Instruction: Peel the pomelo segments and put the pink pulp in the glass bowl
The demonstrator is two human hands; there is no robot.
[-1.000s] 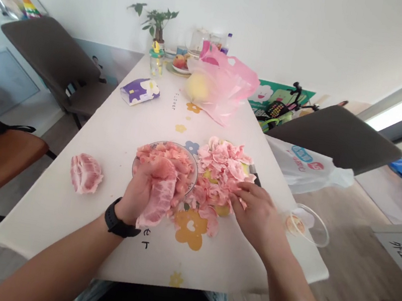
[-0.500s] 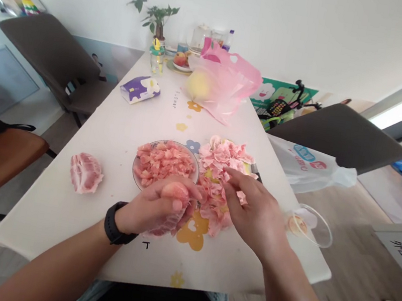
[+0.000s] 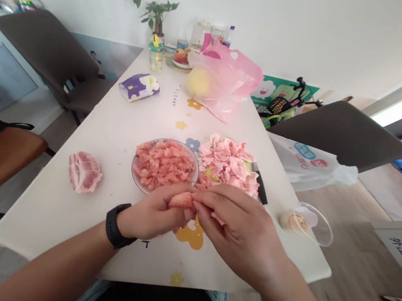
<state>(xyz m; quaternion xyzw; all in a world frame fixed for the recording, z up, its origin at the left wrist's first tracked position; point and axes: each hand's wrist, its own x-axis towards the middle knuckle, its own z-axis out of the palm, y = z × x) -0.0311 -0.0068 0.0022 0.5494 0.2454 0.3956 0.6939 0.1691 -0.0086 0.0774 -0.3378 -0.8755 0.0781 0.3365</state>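
Observation:
My left hand (image 3: 161, 210) is wrapped round a piece of pink pomelo (image 3: 182, 200), its flesh showing above the thumb. My right hand (image 3: 237, 225) meets it from the other side, thumb and fingers pinching the edge of the same piece. Just beyond the hands is a round plate (image 3: 134, 173) heaped with peeled pomelo flesh (image 3: 166, 163). To its right lies a pile of pale pink membranes and peelings (image 3: 227, 162). A larger unpeeled chunk of pomelo (image 3: 84, 172) rests on the table at the left.
A dark flat object, perhaps a knife blade (image 3: 262, 185), shows beside the peelings. A clear plastic tub (image 3: 309, 223) stands at the right edge. Farther back are a tissue pack (image 3: 139, 87), a pink bag (image 3: 230, 84) with a yellow fruit, and a jar (image 3: 156, 57). A white bag (image 3: 309, 165) hangs at the right.
My right hand has moved from over the peelings to the left and now pinches the pomelo piece. My left hand still holds it, turned slightly.

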